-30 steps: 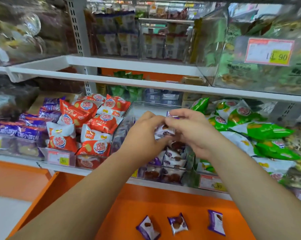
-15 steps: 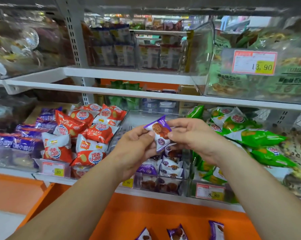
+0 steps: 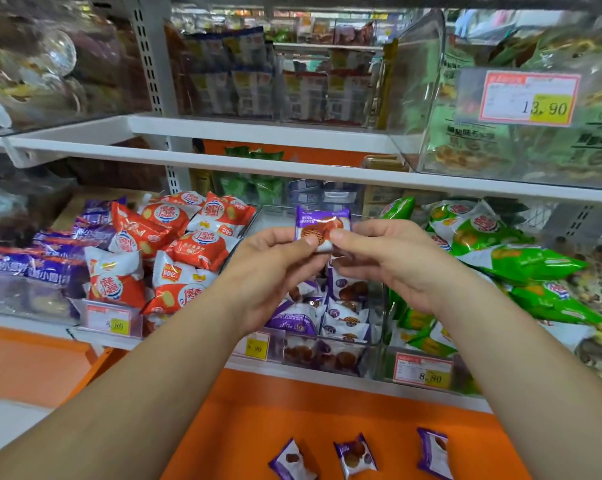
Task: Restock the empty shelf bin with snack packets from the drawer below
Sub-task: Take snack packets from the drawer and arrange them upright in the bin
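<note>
Purple packet (image 3: 322, 224) now upright, in pinch grip of left hand (image 3: 270, 271) and right hand (image 3: 391, 263)

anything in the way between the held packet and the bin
Nothing visible. The left hand and right hand pinch the packet just over the bin, whose top is open. The stocked packets lie low at its front, leaving the back bare.

We see the snack packet (image 3: 322, 227) wrapped in glossy, crinkled plastic film; the bin (image 3: 278, 216) is clear, shiny plastic. The white shelf (image 3: 292, 169) looks like smooth painted metal; the orange drawer (image 3: 327, 407) is smooth, matt.
</note>
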Tool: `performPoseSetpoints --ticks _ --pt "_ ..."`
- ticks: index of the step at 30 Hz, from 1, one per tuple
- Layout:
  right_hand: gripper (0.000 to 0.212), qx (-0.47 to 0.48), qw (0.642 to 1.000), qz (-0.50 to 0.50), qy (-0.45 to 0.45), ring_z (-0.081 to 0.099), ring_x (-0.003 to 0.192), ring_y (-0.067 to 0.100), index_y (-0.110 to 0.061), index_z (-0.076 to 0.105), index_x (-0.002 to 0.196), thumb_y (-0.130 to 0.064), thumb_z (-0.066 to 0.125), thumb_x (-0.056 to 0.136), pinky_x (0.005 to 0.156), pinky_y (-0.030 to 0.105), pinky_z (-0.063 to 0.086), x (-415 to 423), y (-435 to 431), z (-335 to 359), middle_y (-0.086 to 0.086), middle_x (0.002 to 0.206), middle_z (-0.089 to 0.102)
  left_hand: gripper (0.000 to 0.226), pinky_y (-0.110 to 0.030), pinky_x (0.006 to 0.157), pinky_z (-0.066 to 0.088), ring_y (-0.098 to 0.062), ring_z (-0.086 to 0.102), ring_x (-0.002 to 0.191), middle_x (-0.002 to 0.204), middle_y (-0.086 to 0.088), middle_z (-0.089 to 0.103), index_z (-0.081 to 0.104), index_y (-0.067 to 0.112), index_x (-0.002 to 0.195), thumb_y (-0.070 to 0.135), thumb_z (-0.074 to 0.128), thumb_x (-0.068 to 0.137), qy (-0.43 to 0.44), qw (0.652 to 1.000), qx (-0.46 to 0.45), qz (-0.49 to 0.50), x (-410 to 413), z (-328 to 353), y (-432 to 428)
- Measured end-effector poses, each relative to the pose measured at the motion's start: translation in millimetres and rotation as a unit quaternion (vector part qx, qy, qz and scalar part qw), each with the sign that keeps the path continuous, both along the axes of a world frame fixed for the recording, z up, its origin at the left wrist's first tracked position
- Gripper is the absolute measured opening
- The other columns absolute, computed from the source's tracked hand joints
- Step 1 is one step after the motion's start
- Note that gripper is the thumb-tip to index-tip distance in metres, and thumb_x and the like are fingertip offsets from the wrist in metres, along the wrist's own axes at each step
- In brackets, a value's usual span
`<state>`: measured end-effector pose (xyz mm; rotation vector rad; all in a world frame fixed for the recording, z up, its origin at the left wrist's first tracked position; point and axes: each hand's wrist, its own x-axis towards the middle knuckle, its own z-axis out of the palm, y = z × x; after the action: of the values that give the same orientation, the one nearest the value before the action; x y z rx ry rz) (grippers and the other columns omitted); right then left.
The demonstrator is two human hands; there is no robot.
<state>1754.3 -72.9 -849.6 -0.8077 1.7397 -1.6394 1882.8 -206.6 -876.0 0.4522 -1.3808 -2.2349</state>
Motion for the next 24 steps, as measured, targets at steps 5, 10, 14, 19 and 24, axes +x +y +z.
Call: performPoseSetpoints --ticks 5,10,14,19,24 --pt "0.022 -0.047 0.997 -0.04 -0.039 0.076 0.096 0.026 -0.004 0.071 0.105 -0.009 0.079 0.086 0.086 0.04 0.063 0.2 -6.8 -4.0 0.014 0.098 0.078 0.021 -0.039 0.086 0.062 -0.025 0.075 0.097 0.102 -0.015 0.076 0.068 0.006 0.112 0.005 0.072 0.091 -0.101 0.966 -0.238 0.005 7.9 -4.6 -7.9" --pt "0.024 0.061 0.974 -0.109 0.189 0.075 0.082 0.023 -0.02 0.07 0.105 -0.01 0.076 0.084 0.077 0.042 0.064 -14.7 1.2 -4.9 0.007 0.093 0.077 0.012 -0.023 0.081 0.056 0.002 0.068 0.086 0.093 0.015 0.076 0.081 0.028 0.095 0.019 0.076 0.088 -0.275 0.741 -0.611 -0.056 13.7 -21.1 -30.1" --pt "0.049 0.162 0.931 -0.054 0.323 0.066 0.076 0.017 -0.025 0.057 0.118 -0.027 0.086 0.079 0.068 0.031 0.052 -21.3 2.4 -9.5 0.003 0.093 0.069 0.021 -0.021 0.085 0.051 -0.002 0.067 0.099 0.11 0.017 0.074 0.08 0.032 0.108 0.033 0.079 0.087 -0.326 0.679 -0.647 -0.116 7.9 -23.1 -29.2" --pt "0.03 0.198 0.902 -0.058 0.379 0.064 0.08 0.017 -0.024 0.066 0.093 -0.03 0.09 0.076 0.077 0.033 0.055 -31.2 -11.5 -23.7 -0.001 0.086 0.068 0.039 -0.029 0.097 0.053 -0.006 0.065 0.112 0.123 0.015 0.071 0.077 0.031 0.115 0.04 0.086 0.077 -0.344 0.65 -0.664 -0.131 -2.3 -24.5 -37.4" --pt "0.019 0.249 0.848 -0.013 0.468 0.066 0.095 0.015 -0.025 0.073 0.099 -0.021 0.082 0.082 0.09 0.033 0.055 -34.2 -22.9 -37.0 -0.008 0.097 0.07 0.043 -0.033 0.091 0.057 -0.01 0.067 0.104 0.114 0.013 0.071 0.074 0.032 0.113 0.041 0.088 0.074 -0.35 0.632 -0.678 -0.139 -11.9 -30.3 -41.5"
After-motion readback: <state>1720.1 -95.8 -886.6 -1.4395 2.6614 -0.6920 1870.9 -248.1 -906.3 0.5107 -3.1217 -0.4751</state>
